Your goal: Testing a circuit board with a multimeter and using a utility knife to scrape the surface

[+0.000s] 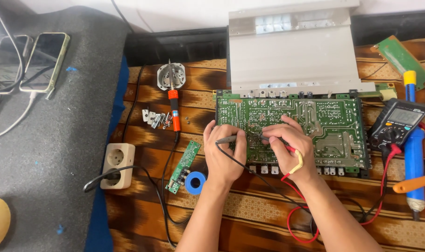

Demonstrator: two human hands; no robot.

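A large green circuit board [324, 121] lies solder side up on the patterned cloth, joined at the back to a grey metal heat sink [289, 51]. My left hand [224, 151] rests on the board's left part and grips a black test probe [226, 139] with a black lead. My right hand [289, 144] holds a red test probe [292, 150] whose tip touches the board near the middle. A red lead [299, 212] runs back toward a black multimeter [397, 123] on the right.
A soldering iron [174, 109] rests in its round stand [170, 74]. Small metal parts [155, 118], a narrow green board [184, 165], a blue solder spool [195, 182], a wall socket block [117, 165], two phones [44, 60] and a blue desoldering pump [414, 163] lie around.
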